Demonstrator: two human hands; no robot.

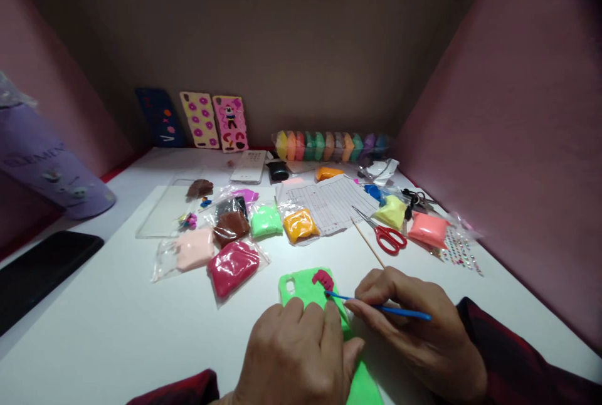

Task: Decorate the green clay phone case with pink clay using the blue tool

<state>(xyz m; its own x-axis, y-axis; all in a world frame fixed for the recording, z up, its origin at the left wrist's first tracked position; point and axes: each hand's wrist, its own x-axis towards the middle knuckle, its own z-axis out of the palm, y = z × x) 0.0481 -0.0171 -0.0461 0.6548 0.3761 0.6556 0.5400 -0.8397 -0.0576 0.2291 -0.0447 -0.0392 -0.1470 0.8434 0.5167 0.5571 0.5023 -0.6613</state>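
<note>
Beneath the left grip (pixel 297 347), closure unclear, lies a green case (pixel 303 284); right grip (pixel 423 339) clamps a blue tool (pixel 405 313).

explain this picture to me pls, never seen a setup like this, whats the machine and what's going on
There is no machine here, just a person's two bare hands. The single picture comes from a camera worn on the person's head, looking forward and down.

The left hand lies over a bright green case with a small cutout near one corner. The right hand holds a thin blue tool, its tip by a crimson piece on the case.

Around them on the white table lie plastic packets of coloured material, such as a crimson packet, plus red-handled scissors, a wooden stick and lined paper. Three decorated cases, including a pink one, stand at the back.
</note>
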